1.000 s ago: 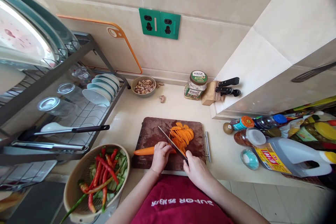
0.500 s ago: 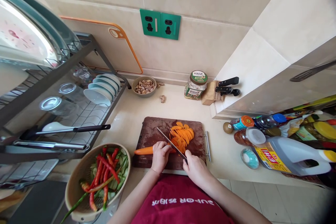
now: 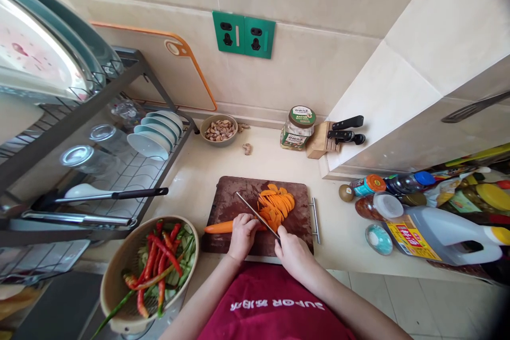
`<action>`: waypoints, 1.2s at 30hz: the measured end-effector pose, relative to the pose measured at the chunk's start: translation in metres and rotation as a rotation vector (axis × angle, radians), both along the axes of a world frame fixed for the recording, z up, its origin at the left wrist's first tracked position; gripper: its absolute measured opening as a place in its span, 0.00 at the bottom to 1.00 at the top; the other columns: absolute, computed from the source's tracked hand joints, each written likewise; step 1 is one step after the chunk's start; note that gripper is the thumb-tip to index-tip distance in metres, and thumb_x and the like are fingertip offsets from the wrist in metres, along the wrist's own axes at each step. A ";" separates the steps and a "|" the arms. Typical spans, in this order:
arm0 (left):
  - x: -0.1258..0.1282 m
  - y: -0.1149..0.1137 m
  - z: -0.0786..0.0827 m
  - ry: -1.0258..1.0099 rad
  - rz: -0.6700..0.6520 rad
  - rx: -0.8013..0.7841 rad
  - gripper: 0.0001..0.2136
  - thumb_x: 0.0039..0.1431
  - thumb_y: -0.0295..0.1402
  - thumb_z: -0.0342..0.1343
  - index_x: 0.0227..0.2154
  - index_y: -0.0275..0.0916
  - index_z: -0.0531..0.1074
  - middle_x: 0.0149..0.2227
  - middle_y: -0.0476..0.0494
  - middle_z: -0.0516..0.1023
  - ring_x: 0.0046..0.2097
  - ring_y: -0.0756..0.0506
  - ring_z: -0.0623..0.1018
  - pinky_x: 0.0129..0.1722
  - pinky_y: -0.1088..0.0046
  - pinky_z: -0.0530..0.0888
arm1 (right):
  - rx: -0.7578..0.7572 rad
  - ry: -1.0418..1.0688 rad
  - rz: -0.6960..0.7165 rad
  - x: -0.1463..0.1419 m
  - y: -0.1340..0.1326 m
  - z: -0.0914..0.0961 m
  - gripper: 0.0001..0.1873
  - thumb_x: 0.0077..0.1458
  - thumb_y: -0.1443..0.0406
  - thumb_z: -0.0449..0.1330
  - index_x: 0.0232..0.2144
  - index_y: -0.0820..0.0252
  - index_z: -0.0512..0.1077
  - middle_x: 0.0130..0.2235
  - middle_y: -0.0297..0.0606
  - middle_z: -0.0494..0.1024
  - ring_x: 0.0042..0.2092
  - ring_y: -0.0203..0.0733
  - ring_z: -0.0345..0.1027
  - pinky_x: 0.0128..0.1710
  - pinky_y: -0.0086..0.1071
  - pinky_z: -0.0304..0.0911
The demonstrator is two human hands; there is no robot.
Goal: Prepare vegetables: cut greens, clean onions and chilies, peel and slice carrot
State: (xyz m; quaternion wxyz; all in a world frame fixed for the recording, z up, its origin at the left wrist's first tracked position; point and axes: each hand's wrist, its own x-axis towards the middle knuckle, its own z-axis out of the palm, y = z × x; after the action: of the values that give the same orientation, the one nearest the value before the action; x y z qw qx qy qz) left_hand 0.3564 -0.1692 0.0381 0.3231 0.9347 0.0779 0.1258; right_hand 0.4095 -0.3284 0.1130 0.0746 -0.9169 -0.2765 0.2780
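On a dark brown cutting board [image 3: 227, 196], my left hand [image 3: 243, 234] presses down on a carrot [image 3: 218, 228], fingers curled over its right part. The carrot's narrow end points left. My right hand [image 3: 294, 248] is closed round the handle of a kitchen knife [image 3: 257, 213], which it mostly hides. The blade slants up and left across the carrot, just right of my left fingertips. Right of the blade lies a pile of thin carrot slices [image 3: 278, 203], several of them overlapping.
A colander [image 3: 107, 281] of red chillies and green pieces stands left, beside a dish rack [image 3: 163, 170]. Behind the board are a bowl [image 3: 219, 142], a lidded jar [image 3: 297, 128] and a knife block [image 3: 317, 141]. Bottles, a large jug [image 3: 446, 234] and a small dish [image 3: 378, 239] crowd the right.
The knife and my right hand have shifted slightly left along the carrot. My left hand stays on the carrot; the slice pile looks much the same.
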 end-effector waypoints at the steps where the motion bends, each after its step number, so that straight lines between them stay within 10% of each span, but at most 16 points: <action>1: 0.000 0.000 0.000 -0.002 0.000 -0.001 0.09 0.58 0.32 0.49 0.29 0.42 0.75 0.31 0.44 0.73 0.37 0.45 0.69 0.37 0.67 0.65 | -0.011 0.004 -0.014 0.000 0.003 -0.003 0.08 0.57 0.67 0.46 0.39 0.61 0.62 0.31 0.43 0.77 0.32 0.43 0.73 0.26 0.28 0.53; 36: -0.009 0.005 -0.003 -0.082 0.080 0.044 0.07 0.57 0.32 0.52 0.28 0.42 0.75 0.31 0.46 0.74 0.39 0.46 0.70 0.41 0.66 0.64 | 0.047 -0.001 -0.027 0.002 0.011 -0.012 0.08 0.58 0.66 0.45 0.38 0.60 0.62 0.31 0.41 0.77 0.32 0.41 0.73 0.26 0.28 0.53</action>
State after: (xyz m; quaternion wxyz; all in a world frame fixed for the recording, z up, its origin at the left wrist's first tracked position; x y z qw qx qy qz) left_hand 0.3470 -0.1643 0.0348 0.3002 0.9318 0.0992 0.1785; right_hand 0.4112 -0.3175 0.1014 0.0997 -0.9186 -0.2708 0.2702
